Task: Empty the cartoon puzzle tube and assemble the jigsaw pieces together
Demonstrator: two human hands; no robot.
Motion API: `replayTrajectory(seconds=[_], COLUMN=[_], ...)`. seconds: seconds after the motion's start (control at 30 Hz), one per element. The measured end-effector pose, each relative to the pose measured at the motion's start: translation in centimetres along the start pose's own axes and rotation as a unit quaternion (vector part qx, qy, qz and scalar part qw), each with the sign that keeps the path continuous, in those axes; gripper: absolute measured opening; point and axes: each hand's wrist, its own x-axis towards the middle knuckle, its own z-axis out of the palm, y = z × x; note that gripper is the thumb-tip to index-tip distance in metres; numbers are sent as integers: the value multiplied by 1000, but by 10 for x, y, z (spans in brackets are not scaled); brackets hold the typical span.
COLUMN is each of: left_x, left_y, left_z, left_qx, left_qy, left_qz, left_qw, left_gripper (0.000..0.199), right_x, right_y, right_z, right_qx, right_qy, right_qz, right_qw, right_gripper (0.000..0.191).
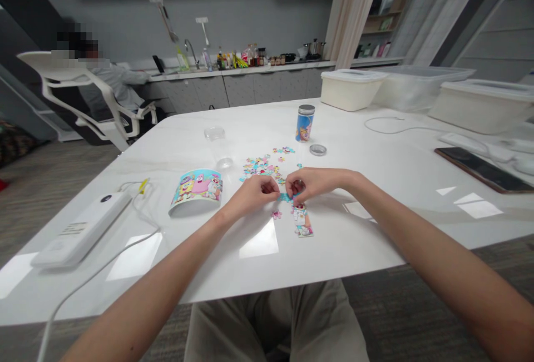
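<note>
On the white table, my left hand (257, 192) pinches the left end of a small blue puzzle strip (285, 197). The fingers of my right hand (306, 181) are closed at its right end, by the top of a joined puzzle section (302, 221). A pink loose piece (276, 214) lies below the strip. Beyond my hands is a pile of loose puzzle pieces (262, 166). A curved cartoon picture sheet (198, 188) stands left of my left hand.
Behind the pile are a clear jar (220, 148), a blue cartoon jar (305, 123) and a metal lid ring (318, 150). A power strip (83, 228) with cables lies left, a phone (484, 168) right. Storage boxes (350, 90) stand back right. A person (114, 87) sits far left.
</note>
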Motion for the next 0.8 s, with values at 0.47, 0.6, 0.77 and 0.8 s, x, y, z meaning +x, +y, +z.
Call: replayTrajectory(seconds=[0.47,0.6,0.77,0.8], left_x=[-4,-6,-6,-5], left_y=[11,13,11,10], left_z=[4,5,4,3], left_qx=[123,141,151,150], left_qy=[22,19,21,17], left_qz=[2,2,35,40], left_qw=[992,990,988,988], left_gripper=[10,14,16,15], right_x=[-3,-3,-4,-4], right_y=[-3,-3,-7,-7], right_z=[1,1,0,0], right_qx=[-24,-21,-21,-21], right_qy=[8,9,8,8], right_qz=[4,-4,1,1], right_qw=[1000,1000,1000,1000], right_gripper=[19,18,17,16])
